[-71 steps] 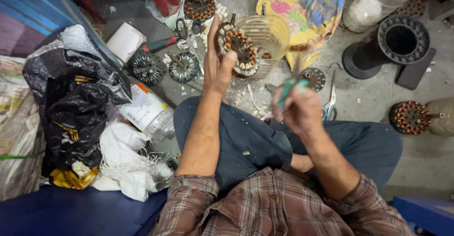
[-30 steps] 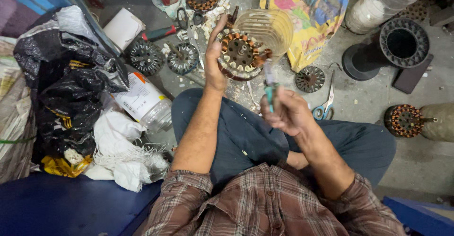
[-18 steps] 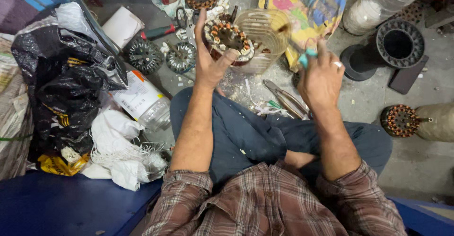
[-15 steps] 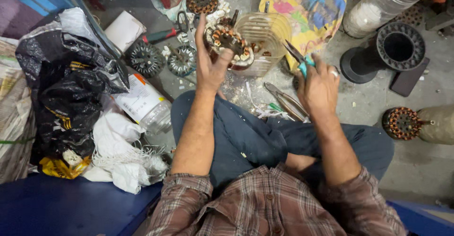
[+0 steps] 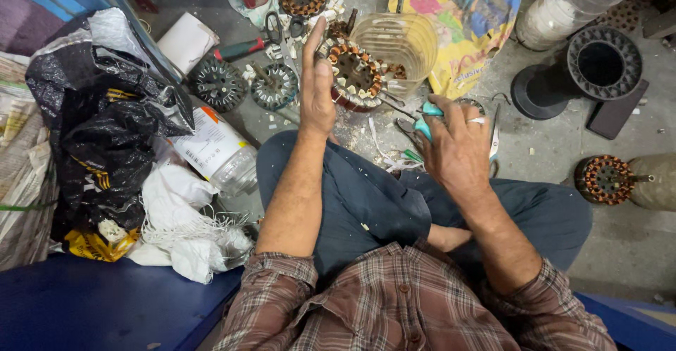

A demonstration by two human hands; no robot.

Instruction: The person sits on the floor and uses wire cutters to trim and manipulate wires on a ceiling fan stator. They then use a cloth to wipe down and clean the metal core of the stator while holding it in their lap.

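My left hand point(image 5: 317, 87) holds a round motor stator point(image 5: 355, 76) with copper windings and pale insulating strips, tilted up in front of me. In my right hand point(image 5: 456, 147) I grip teal-handled pliers point(image 5: 424, 117), whose thin metal jaws point left at the stator's lower right edge. Both hands hover above my crossed legs in dark trousers. White scraps and wire bits point(image 5: 384, 155) lie on the floor below the stator.
A clear ribbed plastic tub point(image 5: 405, 41) stands behind the stator. Two more stators point(image 5: 243, 87) and a red-handled tool point(image 5: 243, 47) lie at left. Black bags point(image 5: 98, 122), a bottle point(image 5: 218, 154), a black ring part point(image 5: 598, 66) and a wound stator point(image 5: 600, 180) surround me.
My right hand has dropped from beside the tub and brought the pliers in toward the stator's edge. My left hand has tipped the stator a little.
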